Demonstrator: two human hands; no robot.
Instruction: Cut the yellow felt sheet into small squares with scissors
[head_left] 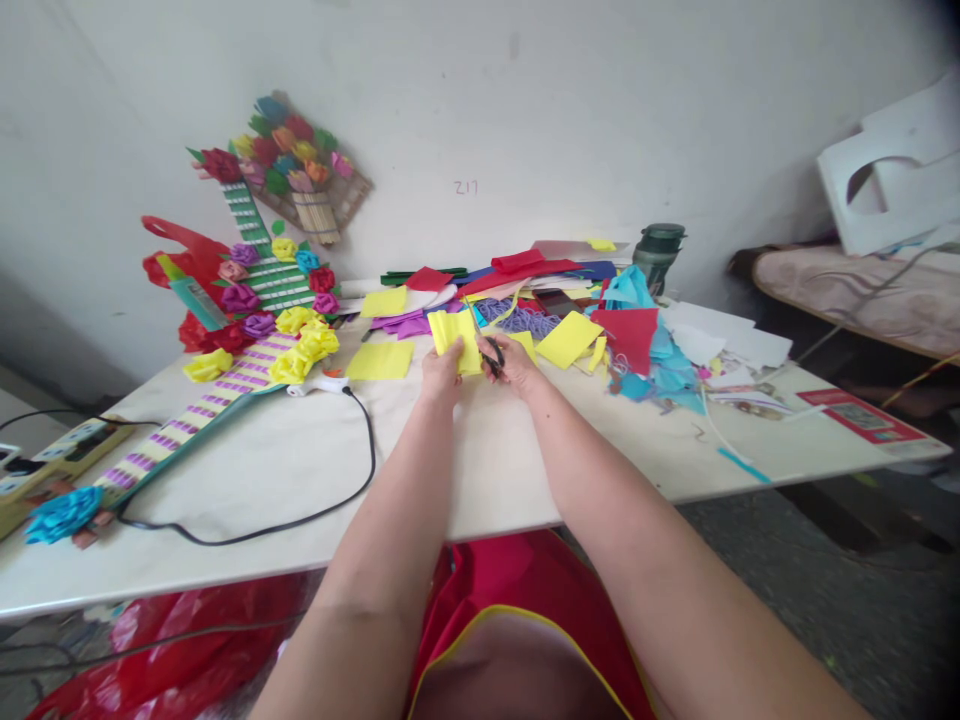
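Note:
Between thumb and fingers, my left hand grips a piece of yellow crepe paper above the table. My right hand is closed around the dark handles of a pair of scissors. The blades point up and away along the right edge of the paper; whether they touch it I cannot tell. Another yellow sheet lies flat left of my left hand. To the right of my right hand rests one more yellow piece.
Coloured paper and purple shreds pile up behind my hands. Blue and red scraps and a dark green jar are at the right. On the left stand a flower-decorated guitar shape, a glue bottle and a corded white glue gun.

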